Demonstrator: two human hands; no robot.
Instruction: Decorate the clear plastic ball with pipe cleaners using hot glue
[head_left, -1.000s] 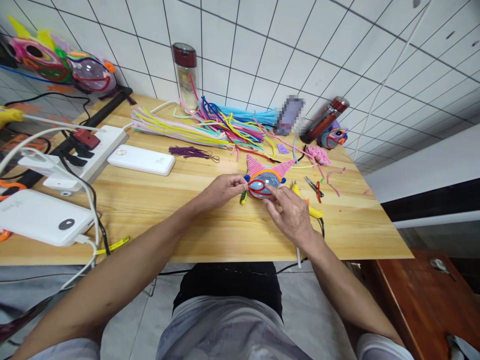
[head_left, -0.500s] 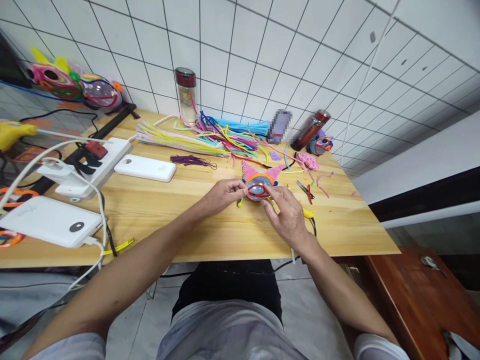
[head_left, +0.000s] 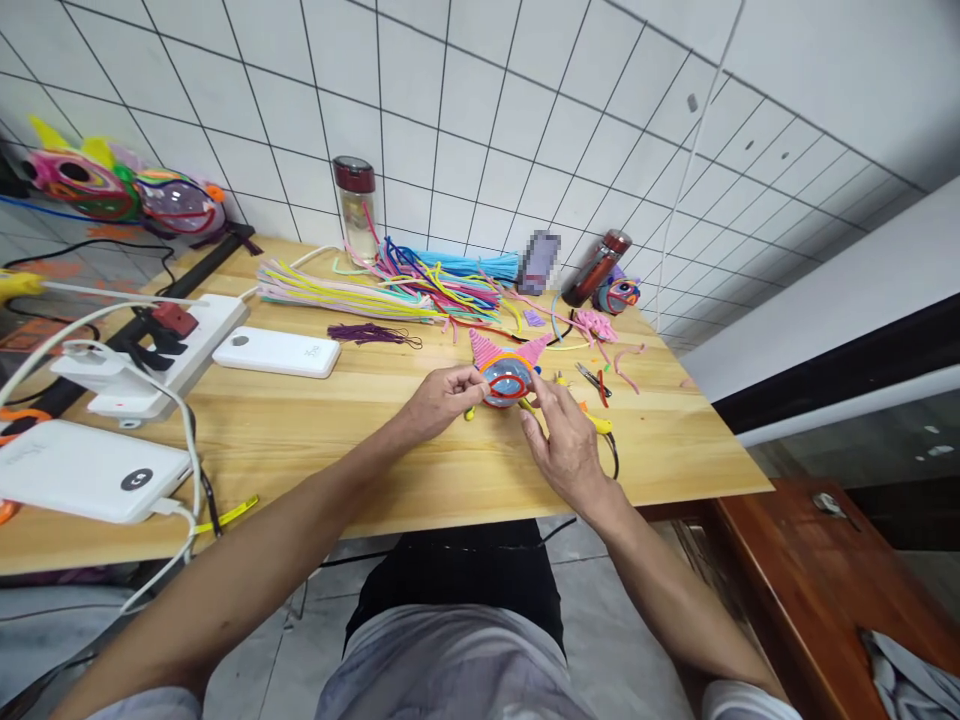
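Note:
On the table stands a clear bluish plastic ball (head_left: 498,372) with two pink pipe-cleaner ears (head_left: 534,347) and an orange strip over its top. In front of it a red pipe-cleaner loop (head_left: 508,394), shaped like an almond, is pinched at its left end by my left hand (head_left: 444,402). My right hand (head_left: 564,438) is beside the ball's right side, thumb and index finger apart; the fingertips are near or touching the ball, I cannot tell which. Partly behind the right hand lies a yellow glue gun (head_left: 602,425).
Bundles of coloured pipe cleaners (head_left: 352,290) lie at the back, with a purple tassel bunch (head_left: 371,335) nearer. Small scissors (head_left: 590,377) are on the right. White power banks (head_left: 276,352) and a power strip (head_left: 199,345) occupy the left. A glass bottle (head_left: 357,205) and flask (head_left: 598,268) stand behind.
The view has shifted, so the table things appear lower and further left. My right index finger has come away from the loop's right end; my left hand still pinches the left end.

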